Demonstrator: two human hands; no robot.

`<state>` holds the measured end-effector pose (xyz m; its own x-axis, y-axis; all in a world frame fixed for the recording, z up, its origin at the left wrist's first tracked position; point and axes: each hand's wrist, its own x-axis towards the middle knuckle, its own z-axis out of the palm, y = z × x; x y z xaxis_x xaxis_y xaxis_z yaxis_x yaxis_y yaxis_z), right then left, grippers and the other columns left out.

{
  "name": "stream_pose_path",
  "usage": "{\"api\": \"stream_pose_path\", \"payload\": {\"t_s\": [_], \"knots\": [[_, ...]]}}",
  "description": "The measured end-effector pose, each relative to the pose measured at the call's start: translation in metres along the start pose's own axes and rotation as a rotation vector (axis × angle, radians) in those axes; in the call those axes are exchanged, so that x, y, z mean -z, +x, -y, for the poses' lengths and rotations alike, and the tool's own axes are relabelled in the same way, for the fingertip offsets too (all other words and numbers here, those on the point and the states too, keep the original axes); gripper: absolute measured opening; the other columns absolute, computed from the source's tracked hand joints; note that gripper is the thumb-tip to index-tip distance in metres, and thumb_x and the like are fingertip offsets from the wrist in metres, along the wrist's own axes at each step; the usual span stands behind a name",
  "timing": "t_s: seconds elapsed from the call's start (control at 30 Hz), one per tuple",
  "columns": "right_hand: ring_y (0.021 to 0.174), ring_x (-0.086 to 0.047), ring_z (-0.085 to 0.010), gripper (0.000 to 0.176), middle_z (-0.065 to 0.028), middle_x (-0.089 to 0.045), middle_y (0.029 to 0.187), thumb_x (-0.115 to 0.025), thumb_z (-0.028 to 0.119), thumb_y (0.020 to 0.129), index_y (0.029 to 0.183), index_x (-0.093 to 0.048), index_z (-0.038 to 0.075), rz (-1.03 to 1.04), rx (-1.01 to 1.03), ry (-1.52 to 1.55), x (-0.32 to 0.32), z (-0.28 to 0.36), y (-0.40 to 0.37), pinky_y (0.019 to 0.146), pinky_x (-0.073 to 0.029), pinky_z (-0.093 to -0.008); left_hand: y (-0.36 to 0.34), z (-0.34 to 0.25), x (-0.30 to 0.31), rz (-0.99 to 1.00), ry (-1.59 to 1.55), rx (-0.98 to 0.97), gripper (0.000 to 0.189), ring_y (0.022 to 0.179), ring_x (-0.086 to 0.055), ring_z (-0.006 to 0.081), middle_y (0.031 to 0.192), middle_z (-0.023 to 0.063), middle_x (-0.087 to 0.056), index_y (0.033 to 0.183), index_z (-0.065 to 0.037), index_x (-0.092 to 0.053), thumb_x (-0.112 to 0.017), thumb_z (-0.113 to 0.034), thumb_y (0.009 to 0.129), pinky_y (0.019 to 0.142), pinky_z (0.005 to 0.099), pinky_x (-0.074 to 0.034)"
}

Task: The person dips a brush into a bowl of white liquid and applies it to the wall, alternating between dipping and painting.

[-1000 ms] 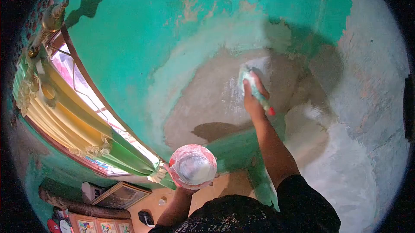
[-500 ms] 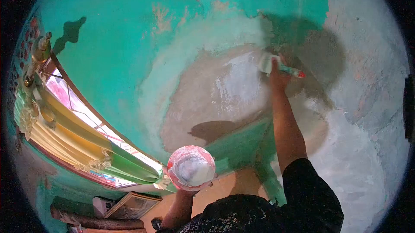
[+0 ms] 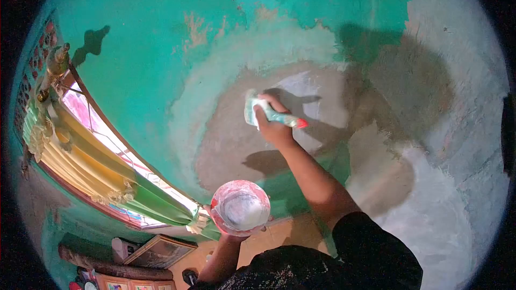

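My right hand (image 3: 274, 126) is wrapped around a wide paintbrush (image 3: 278, 116) with a teal, white-smeared handle and a red end. Its broad, whitish head (image 3: 250, 108) points left, close over the bare brownish patch of wall (image 3: 226, 134). Fresh white coating (image 3: 302, 81) shows on that patch, partly under the shadow of the hand. Lower down, my left hand (image 3: 232, 239) supports a red bowl (image 3: 241, 184) from beneath, its palm hidden by it. White paint or thin plaster (image 3: 240, 212) lies in the bowl and smears its inner wall.
Green paint (image 3: 140, 64) surrounds the patch, with greyish-white wall (image 3: 441, 198) to the right. A window with yellow and green curtains (image 3: 97, 161) and a rod (image 3: 56, 64) runs along the left. Below stand a framed picture (image 3: 161, 252) and a rolled-up item (image 3: 113, 263) on the floor.
My right hand has swung left and down with the paintbrush, from the patch's upper right edge to its middle. The bowl in my left hand has barely shifted.
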<state>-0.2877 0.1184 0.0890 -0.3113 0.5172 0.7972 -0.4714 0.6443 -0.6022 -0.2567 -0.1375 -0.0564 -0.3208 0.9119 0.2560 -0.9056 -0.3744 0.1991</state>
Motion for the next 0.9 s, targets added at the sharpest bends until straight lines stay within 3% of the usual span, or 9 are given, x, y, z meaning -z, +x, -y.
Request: {"api": "stream_pose_path", "payload": {"t_s": [0.13,0.17,0.27,0.37,0.47,0.53,0.63,0.77,0.9], "knots": [[0.085,-0.069,-0.0285,0.021,-0.0153,-0.069,0.092,-0.067,0.012,0.085,0.105,-0.064,0.007,0.083,0.257,-0.253,0.036,-0.017,0.017,0.074,-0.054,-0.0365,-0.002,0.005,-0.003,-0.007,-0.011,-0.031,0.119,0.119,-0.046,0.0569,0.147,0.0315,-0.028,0.149,-0.018,-0.027,-0.061,-0.087,0.059,0.09,0.0762,-0.042],[0.087,-0.069,-0.0289,0.021,-0.0153,-0.07,0.096,-0.066,0.015,0.088,0.106,-0.065,0.004,-0.03,0.374,-0.324,0.051,-0.032,0.029,0.077,-0.054,-0.0372,-0.002,0.007,-0.008,-0.019,-0.038,-0.061,0.119,0.119,-0.046,0.057,0.147,0.0315,-0.028,0.15,-0.018,-0.027,-0.062,-0.087,0.059,0.089,0.0756,-0.044],[0.097,-0.068,-0.0267,0.029,-0.0159,-0.07,0.104,-0.062,0.019,0.094,0.117,-0.063,0.0,-0.51,0.101,-0.354,0.089,-0.028,0.058,0.084,-0.054,-0.0362,-0.002,0.02,-0.036,-0.089,-0.185,-0.18,0.118,0.119,-0.046,0.0576,0.146,0.032,-0.03,0.149,-0.017,-0.027,-0.063,-0.085,0.06,0.082,0.0731,-0.049],[0.095,-0.068,-0.0273,0.03,-0.0141,-0.069,0.103,-0.057,0.019,0.097,0.12,-0.062,0.0,-0.704,0.234,-0.45,0.088,-0.051,0.055,0.08,-0.055,-0.0386,-0.01,0.013,-0.002,-0.023,0.159,-0.094,0.115,0.123,-0.048,0.0475,0.142,0.022,-0.044,0.145,-0.014,-0.037,-0.05,-0.092,0.063,0.09,0.0715,-0.045],[0.099,-0.067,-0.0323,0.028,-0.0161,-0.068,0.111,-0.065,0.011,0.089,0.116,-0.065,0.005,-0.092,0.201,-0.645,0.07,-0.07,-0.016,0.087,-0.053,-0.0407,-0.012,0.015,-0.004,-0.076,0.151,-0.117,0.114,0.123,-0.049,0.048,0.142,0.0223,-0.044,0.146,-0.014,-0.036,-0.046,-0.093,0.065,0.09,0.0694,-0.046],[0.094,-0.068,-0.033,0.03,-0.0152,-0.069,0.107,-0.067,0.01,0.084,0.115,-0.067,0.008,0.178,0.338,-0.491,0.073,-0.083,-0.06,0.085,-0.054,-0.0406,-0.015,0.015,0.005,-0.107,0.073,-0.117,0.118,0.118,-0.049,0.0543,0.141,0.0293,-0.039,0.147,-0.011,-0.031,-0.053,-0.091,0.062,0.081,0.0711,-0.05],[0.094,-0.068,-0.0331,0.031,-0.0164,-0.069,0.104,-0.066,0.009,0.084,0.115,-0.066,0.007,0.541,0.179,-0.338,0.09,-0.11,-0.111,0.084,-0.055,-0.0401,-0.015,0.018,-0.007,-0.155,0.063,-0.151,0.122,0.114,-0.049,0.0575,0.14,0.0329,-0.038,0.147,-0.01,-0.029,-0.059,-0.089,0.06,0.075,0.0712,-0.053],[0.102,-0.067,-0.0304,0.03,-0.0157,-0.07,0.106,-0.066,0.011,0.086,0.116,-0.065,0.006,0.321,0.331,-0.402,0.095,-0.1,-0.059,0.087,-0.053,-0.0379,-0.017,0.024,-0.021,-0.249,0.054,-0.285,0.121,0.116,-0.049,0.0559,0.14,0.0315,-0.039,0.146,-0.011,-0.03,-0.058,-0.089,0.059,0.076,0.073,-0.051],[0.096,-0.069,-0.0296,0.028,-0.0169,-0.07,0.104,-0.063,0.02,0.093,0.117,-0.064,0.005,-0.097,0.173,-0.197,0.075,-0.013,0.035,0.083,-0.054,-0.0375,-0.024,0.021,-0.019,-0.195,0.056,-0.217,0.12,0.121,-0.047,0.053,0.142,0.0278,-0.039,0.146,-0.014,-0.031,-0.058,-0.09,0.058,0.078,0.0768,-0.047]]}}
